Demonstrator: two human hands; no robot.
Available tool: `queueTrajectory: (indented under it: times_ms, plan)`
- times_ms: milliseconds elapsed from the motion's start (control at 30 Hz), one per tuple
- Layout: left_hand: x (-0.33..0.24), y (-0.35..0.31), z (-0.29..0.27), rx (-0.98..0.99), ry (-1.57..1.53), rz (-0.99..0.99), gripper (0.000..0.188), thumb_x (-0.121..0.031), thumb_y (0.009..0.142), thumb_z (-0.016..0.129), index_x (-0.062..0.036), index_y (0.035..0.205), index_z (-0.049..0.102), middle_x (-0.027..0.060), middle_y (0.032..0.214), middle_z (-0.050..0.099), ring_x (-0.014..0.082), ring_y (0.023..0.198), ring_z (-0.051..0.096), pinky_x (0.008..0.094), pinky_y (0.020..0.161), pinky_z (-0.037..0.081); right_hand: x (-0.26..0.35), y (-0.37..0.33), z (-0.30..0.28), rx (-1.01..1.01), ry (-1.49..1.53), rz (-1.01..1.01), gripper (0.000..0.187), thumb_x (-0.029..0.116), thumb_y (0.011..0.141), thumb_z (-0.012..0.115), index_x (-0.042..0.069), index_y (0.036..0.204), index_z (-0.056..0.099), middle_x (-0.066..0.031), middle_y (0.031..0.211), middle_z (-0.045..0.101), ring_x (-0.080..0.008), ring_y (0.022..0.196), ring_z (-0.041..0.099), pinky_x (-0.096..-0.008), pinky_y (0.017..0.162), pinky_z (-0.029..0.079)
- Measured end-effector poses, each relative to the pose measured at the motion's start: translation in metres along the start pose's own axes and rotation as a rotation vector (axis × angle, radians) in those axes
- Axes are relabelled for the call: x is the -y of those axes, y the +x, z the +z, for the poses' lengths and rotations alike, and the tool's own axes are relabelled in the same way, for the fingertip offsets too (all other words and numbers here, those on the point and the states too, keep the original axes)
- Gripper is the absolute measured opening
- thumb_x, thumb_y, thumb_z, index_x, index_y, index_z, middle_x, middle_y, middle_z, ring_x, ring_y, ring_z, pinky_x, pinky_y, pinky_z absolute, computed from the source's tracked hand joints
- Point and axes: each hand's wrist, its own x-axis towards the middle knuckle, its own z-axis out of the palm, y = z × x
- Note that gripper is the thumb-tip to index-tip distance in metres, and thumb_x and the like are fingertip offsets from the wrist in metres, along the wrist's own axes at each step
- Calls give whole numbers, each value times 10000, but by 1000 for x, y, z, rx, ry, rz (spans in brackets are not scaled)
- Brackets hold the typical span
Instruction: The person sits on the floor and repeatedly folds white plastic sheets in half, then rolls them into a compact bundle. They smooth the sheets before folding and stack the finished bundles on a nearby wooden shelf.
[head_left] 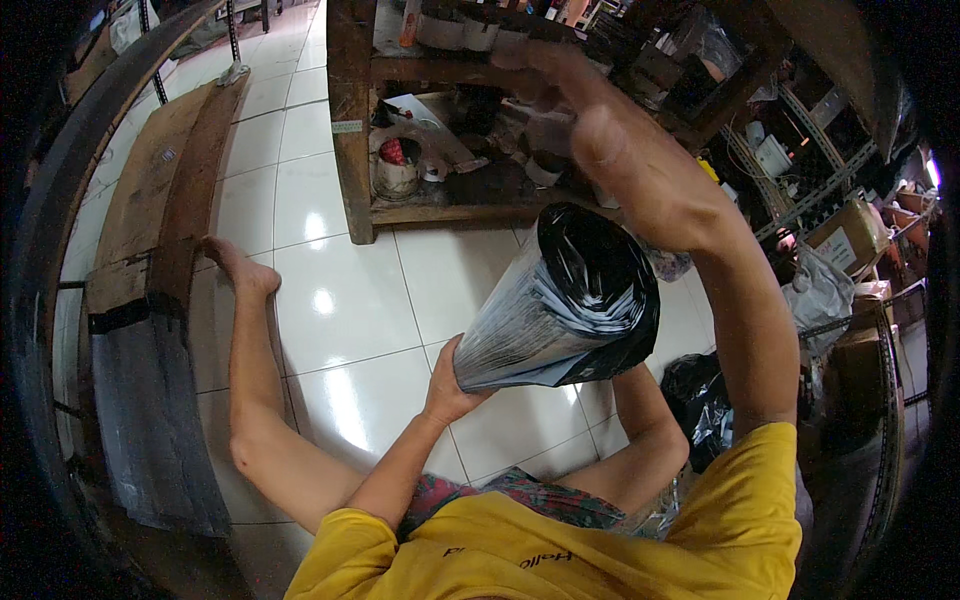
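A cluttered storeroom: wooden shelving [352,120] crowded with tins, cardboard boxes [850,235] on metal racks, tiled floor [340,300].

Packages around the hold

Rolled bundle of black-and-grey plastic mailer bags [560,305] gripped from below; brown cardboard box [848,235] well right of the grip.

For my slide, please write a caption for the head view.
Left hand holds a rolled bundle of black plastic bags; right hand raised, blurred.

Bright overhead light glares off the glossy white floor tiles [330,300], while the shelves [480,170] sit in dim shadow. The raised right hand [560,95] is motion-blurred. Fisheye distortion bends edges; the corners are black.
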Motion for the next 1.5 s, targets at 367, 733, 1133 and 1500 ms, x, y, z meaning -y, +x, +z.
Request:
queueTrajectory:
  times_ms: [367,733,1133,1500]
  plan:
    - [9,1,4,88,30,-105,1030,-257,609,945,-22,1434,375,193,1356,532,338,1255,540,396,1064,447,-16,-40,-1,42,-178,43,724,360,836,669,49,1453,453,-218,1482,460,-355,1413,411,-445,1181,326]
    - [-4,5,-6,51,-18,-86,947,-232,611,924,-20,1391,431,173,1261,607,336,1181,589,397,1030,458,-3,-4,17,101,-152,-140,694,550,960,512,45,1434,476,-243,1343,546,-402,1279,509,-505,1067,402]
    - [2,6,4,17,-45,-33,976,-240,605,921,-13,1411,422,192,1310,578,345,1232,564,396,1052,449,-29,-48,-2,-39,-157,-118,840,598,903,525,-4,1476,405,-293,1355,521,-443,1271,505,-492,1093,387]
    - [-13,6,-1,32,20,-22,924,-229,630,915,-17,1391,435,188,1263,606,342,1183,591,398,1017,470,-7,-27,-1,-61,-73,-101,955,747,889,483,69,1546,336,-212,1496,438,-397,1372,433,-462,1155,339]
